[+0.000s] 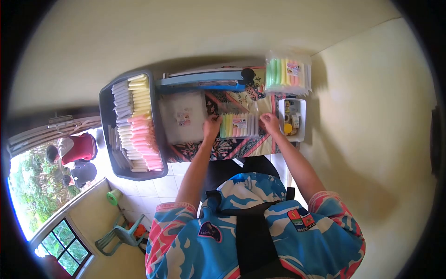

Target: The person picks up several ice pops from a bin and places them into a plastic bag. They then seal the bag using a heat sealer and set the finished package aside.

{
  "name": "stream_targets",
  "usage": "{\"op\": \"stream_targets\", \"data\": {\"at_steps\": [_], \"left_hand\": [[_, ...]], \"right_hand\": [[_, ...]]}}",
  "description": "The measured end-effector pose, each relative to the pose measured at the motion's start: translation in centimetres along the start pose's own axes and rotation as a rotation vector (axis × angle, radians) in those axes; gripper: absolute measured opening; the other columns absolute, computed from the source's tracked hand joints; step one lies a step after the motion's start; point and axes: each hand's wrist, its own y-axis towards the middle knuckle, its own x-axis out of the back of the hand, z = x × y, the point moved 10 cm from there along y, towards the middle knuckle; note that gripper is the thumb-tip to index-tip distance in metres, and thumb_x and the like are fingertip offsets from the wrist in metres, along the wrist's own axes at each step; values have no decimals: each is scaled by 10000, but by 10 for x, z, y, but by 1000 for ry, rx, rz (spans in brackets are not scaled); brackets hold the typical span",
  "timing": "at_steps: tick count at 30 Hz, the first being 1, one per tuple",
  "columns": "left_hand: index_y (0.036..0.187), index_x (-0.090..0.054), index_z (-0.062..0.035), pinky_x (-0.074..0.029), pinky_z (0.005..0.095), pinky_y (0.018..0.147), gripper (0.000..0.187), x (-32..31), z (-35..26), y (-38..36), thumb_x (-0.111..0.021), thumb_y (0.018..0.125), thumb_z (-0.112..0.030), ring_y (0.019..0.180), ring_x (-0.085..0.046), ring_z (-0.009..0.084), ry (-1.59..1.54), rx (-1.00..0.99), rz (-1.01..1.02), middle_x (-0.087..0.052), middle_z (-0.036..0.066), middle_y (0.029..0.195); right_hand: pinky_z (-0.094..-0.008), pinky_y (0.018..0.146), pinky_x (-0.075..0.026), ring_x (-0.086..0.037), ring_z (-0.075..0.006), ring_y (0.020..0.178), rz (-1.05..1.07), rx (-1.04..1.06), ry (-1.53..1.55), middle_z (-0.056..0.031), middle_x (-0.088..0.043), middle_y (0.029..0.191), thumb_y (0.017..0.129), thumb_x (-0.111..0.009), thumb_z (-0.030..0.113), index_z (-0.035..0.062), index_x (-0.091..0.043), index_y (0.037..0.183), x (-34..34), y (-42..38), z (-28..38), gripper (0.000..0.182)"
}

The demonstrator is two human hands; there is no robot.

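A clear plastic bag of slim sticks (227, 126) in green, yellow, pink and pale lilac lies between my hands on the patterned cloth, a printed label on its front. At its left edge my left hand (212, 129) is closed, fingers pinching the plastic. My right hand (269, 122) is closed at the right end, the fingertips together on what looks like the bag's clear edge. Left of my left hand lies a stack of flat clear bags (174, 128) with a similar printed label.
A dark tub (103, 121) full of wrapped white, yellow and pink sticks stands left. Behind is a long blue sealer-like device (204, 80) with a black knob. At right are a filled bag (281, 74) and a white box (301, 132) holding tape rolls. People (81, 146) are outside.
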Motion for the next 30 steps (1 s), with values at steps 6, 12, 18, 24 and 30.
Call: {"op": "stream_targets", "data": {"at_steps": [6, 12, 18, 24, 30], "left_hand": [[905, -599, -32, -494, 415, 689, 439, -8, 3, -39, -746, 670, -373, 757, -637, 334, 80, 102, 8, -652, 152, 757], [952, -574, -18, -485, 416, 702, 511, -11, -5, -37, -767, 641, -375, 776, -623, 352, 149, 63, -16, -645, 179, 817], [909, -582, -3, -485, 404, 702, 468, -13, 14, -41, -751, 665, -366, 764, -624, 344, 65, 54, -49, -643, 181, 804], [905, -610, 8, -490, 394, 699, 422, -21, 32, -40, -738, 690, -332, 731, -631, 336, -10, 111, -7, -645, 160, 750], [977, -594, 5, -488, 398, 730, 486, -14, 7, -35, -753, 671, -337, 820, -626, 346, 39, 29, -60, -647, 180, 869]], "right_hand": [[-304, 687, -485, -641, -211, 765, 163, -69, -88, -134, -663, 822, 753, -708, 372, -15, -633, 939, -24, -30, 1, 436], [-313, 661, -480, -615, -203, 724, 120, -9, 22, -124, -647, 819, 702, -758, 261, -35, -593, 971, -41, -27, -16, 432], [-342, 677, -494, -642, -265, 731, 106, -24, 124, -160, -661, 815, 668, -760, 241, -33, -600, 964, -34, -34, -8, 433], [-341, 670, -491, -632, -259, 709, 107, -54, 151, -146, -660, 805, 671, -758, 236, -19, -616, 970, -45, -27, -21, 418], [-321, 721, -485, -634, -224, 795, 160, -130, 29, -139, -669, 889, 664, -767, 294, -25, -633, 1006, -38, -34, 5, 487]]}}
